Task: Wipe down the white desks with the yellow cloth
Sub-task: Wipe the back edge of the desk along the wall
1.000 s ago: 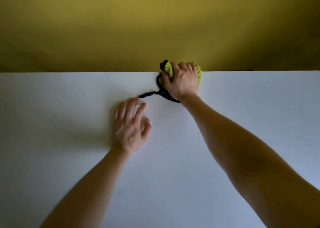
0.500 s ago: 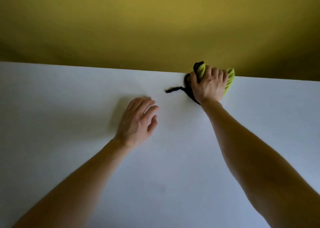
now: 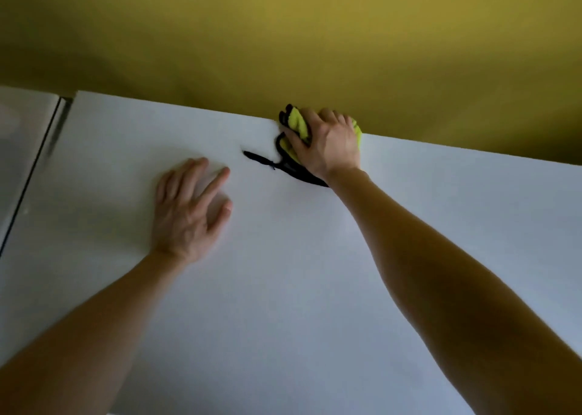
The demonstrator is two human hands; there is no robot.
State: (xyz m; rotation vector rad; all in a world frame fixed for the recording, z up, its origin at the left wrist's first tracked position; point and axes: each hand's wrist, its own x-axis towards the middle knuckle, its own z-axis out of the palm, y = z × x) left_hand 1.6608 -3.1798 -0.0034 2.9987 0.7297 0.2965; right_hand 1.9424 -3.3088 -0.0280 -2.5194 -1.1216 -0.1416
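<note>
Yellow cloth [image 3: 298, 124] held at desk [image 3: 302, 288] edge
Black-trimmed, bunched, gripped by the right hand [image 3: 330, 150], fingers curled; left hand [image 3: 189, 216] laid flat, fingers apart.

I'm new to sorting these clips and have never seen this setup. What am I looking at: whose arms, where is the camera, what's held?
No machine here: a person wears one camera on the head, looking down at their own bare arms. The left hand rests flat on a white desk, fingers spread. The right hand grips a bunched yellow cloth with black trim at the desk's far edge, by a yellow wall. Another white surface sits at the left.
</note>
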